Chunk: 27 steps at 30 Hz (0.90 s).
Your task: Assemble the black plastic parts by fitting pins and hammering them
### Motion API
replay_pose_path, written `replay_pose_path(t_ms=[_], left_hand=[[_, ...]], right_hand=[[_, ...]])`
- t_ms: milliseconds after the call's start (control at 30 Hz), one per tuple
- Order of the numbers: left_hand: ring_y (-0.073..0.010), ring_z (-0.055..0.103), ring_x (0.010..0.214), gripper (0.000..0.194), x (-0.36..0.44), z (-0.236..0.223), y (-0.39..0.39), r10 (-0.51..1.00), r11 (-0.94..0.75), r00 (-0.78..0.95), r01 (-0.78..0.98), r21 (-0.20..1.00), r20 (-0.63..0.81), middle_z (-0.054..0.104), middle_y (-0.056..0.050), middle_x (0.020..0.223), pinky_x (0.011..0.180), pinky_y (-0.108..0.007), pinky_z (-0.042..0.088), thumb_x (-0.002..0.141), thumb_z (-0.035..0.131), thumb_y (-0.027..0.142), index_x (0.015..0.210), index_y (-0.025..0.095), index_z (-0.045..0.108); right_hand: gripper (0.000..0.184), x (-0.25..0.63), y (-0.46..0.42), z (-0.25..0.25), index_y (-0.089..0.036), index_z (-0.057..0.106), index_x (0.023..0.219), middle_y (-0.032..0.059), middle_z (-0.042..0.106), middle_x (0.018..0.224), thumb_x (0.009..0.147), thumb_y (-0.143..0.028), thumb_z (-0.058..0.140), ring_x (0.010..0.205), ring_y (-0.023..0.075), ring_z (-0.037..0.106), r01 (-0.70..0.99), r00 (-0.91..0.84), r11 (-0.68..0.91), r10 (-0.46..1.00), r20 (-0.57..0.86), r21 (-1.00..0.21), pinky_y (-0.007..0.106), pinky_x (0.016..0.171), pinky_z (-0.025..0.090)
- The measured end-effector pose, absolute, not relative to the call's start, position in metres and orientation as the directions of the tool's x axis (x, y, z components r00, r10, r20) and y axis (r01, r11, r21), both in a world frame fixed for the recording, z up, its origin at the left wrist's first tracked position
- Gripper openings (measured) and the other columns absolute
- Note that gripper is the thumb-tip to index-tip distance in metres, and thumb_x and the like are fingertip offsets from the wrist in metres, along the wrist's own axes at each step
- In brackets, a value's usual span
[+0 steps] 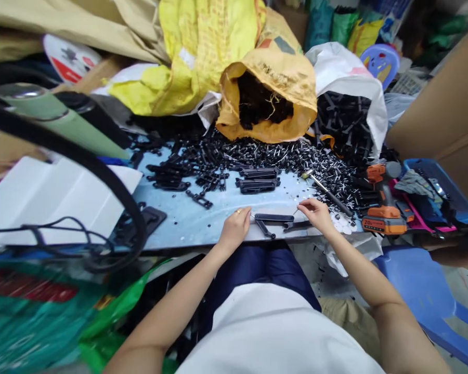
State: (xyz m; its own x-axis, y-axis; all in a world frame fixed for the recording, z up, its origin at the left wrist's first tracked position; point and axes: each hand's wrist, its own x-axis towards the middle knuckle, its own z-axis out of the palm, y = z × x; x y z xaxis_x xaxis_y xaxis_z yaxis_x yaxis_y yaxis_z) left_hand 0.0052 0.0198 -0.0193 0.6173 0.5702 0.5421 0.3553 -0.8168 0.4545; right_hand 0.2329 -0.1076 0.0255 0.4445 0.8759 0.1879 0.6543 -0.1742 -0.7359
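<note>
Close to the table's front edge lies a folding black plastic arm (275,217), with a second bar angled below it. At its left end is my left hand (235,227), thumb and fingers pinched together; a tiny shiny bit shows at the fingertips, too small to name. My right hand (315,214) pinches a thin silver screw (296,211) by the arm's right end. Another dark part (299,225) lies just below, partly behind the right hand. Farther back, several similar black arms (258,181) are stacked side by side.
A heap of black-headed screws (327,166) spreads along the back, below an orange sack (269,93) and a white sack (347,72). A hammer (329,192) and an orange cordless drill (386,208) lie right. A thick black hose (117,192) curves across the left. A blue chair (417,280) stands right.
</note>
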Motion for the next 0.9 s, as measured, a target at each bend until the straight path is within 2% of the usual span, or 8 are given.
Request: replay_pose_path(t_ms=[133,300,400,500,600,733,800,900], left_hand=[[-0.0172,0.064,0.073,0.025,0.003,-0.018,0.019,0.572,-0.818,0.623,0.377,0.436,0.534,0.067,-0.007,0.081,0.066,-0.028,0.054,0.089,0.035,0.018,0.096,0.016,0.059],[-0.0168,0.064,0.081,0.026,0.004,-0.016,0.018,0.596,-0.801,0.573,0.380,0.462,0.562,0.067,-0.008,0.087,0.073,-0.029,0.054,0.090,0.034,0.018,0.101,0.016,0.057],[-0.0172,0.064,0.079,0.025,0.010,-0.018,0.018,0.562,-0.824,0.631,0.373,0.426,0.535,0.066,-0.008,0.087,0.072,-0.029,0.054,0.090,0.035,0.017,0.101,0.016,0.057],[-0.0173,0.063,0.072,0.025,0.014,-0.019,0.018,0.521,-0.851,0.704,0.385,0.356,0.483,0.065,-0.008,0.082,0.068,-0.030,0.053,0.088,0.036,0.013,0.102,0.015,0.057],[-0.0176,0.062,0.072,0.028,0.015,-0.017,0.019,0.471,-0.881,0.768,0.385,0.274,0.434,0.064,-0.008,0.082,0.067,-0.029,0.052,0.086,0.036,0.008,0.103,0.014,0.057],[-0.0183,0.062,0.074,0.031,0.016,-0.013,0.018,0.477,-0.879,0.797,0.430,0.207,0.371,0.064,-0.009,0.083,0.070,-0.030,0.052,0.083,0.036,0.003,0.105,0.013,0.056],[-0.0187,0.062,0.073,0.029,0.018,-0.013,0.016,0.470,-0.883,0.802,0.417,0.217,0.369,0.064,-0.008,0.079,0.070,-0.030,0.051,0.085,0.038,0.006,0.106,0.012,0.056],[-0.0194,0.063,0.071,0.023,0.020,-0.017,0.012,0.484,-0.875,0.752,0.398,0.277,0.448,0.065,-0.008,0.075,0.067,-0.031,0.051,0.088,0.042,0.016,0.104,0.012,0.057]], right_hand=[[0.027,0.223,-0.109,0.024,-0.018,0.063,0.074,0.0056,0.066,0.073,0.081,-0.042,0.051,0.065,0.0155,0.061,0.714,0.384,-0.126,0.893,0.234,-0.689,0.029,0.063,0.051],[0.027,0.216,-0.112,0.024,-0.018,0.062,0.076,0.0067,0.065,0.076,0.088,-0.032,0.043,0.071,0.0150,0.061,0.876,0.195,0.002,0.913,0.358,-0.482,0.027,0.067,0.050],[0.029,0.214,-0.117,0.021,-0.018,0.063,0.082,0.0082,0.065,0.083,0.090,-0.028,0.038,0.077,0.0151,0.062,0.933,0.066,0.062,0.939,0.337,-0.354,0.027,0.069,0.050],[0.030,0.213,-0.122,0.017,-0.018,0.064,0.090,0.0092,0.066,0.089,0.091,-0.027,0.035,0.082,0.0154,0.062,0.960,0.042,0.046,0.952,0.304,-0.276,0.027,0.071,0.051],[0.031,0.213,-0.124,0.015,-0.018,0.064,0.094,0.0099,0.066,0.091,0.092,-0.028,0.035,0.084,0.0155,0.062,0.967,0.054,0.028,0.950,0.308,-0.255,0.027,0.072,0.051],[0.032,0.212,-0.124,0.016,-0.017,0.064,0.095,0.0102,0.066,0.091,0.092,-0.029,0.034,0.084,0.0156,0.062,0.965,0.050,0.039,0.942,0.332,-0.258,0.027,0.072,0.052],[0.032,0.212,-0.123,0.017,-0.017,0.064,0.095,0.0101,0.066,0.091,0.092,-0.030,0.035,0.084,0.0158,0.063,0.964,0.049,0.045,0.939,0.340,-0.262,0.027,0.072,0.052],[0.031,0.212,-0.125,0.017,-0.018,0.064,0.098,0.0099,0.066,0.093,0.092,-0.030,0.035,0.086,0.0164,0.063,0.961,0.053,0.043,0.940,0.338,-0.272,0.029,0.074,0.052]])
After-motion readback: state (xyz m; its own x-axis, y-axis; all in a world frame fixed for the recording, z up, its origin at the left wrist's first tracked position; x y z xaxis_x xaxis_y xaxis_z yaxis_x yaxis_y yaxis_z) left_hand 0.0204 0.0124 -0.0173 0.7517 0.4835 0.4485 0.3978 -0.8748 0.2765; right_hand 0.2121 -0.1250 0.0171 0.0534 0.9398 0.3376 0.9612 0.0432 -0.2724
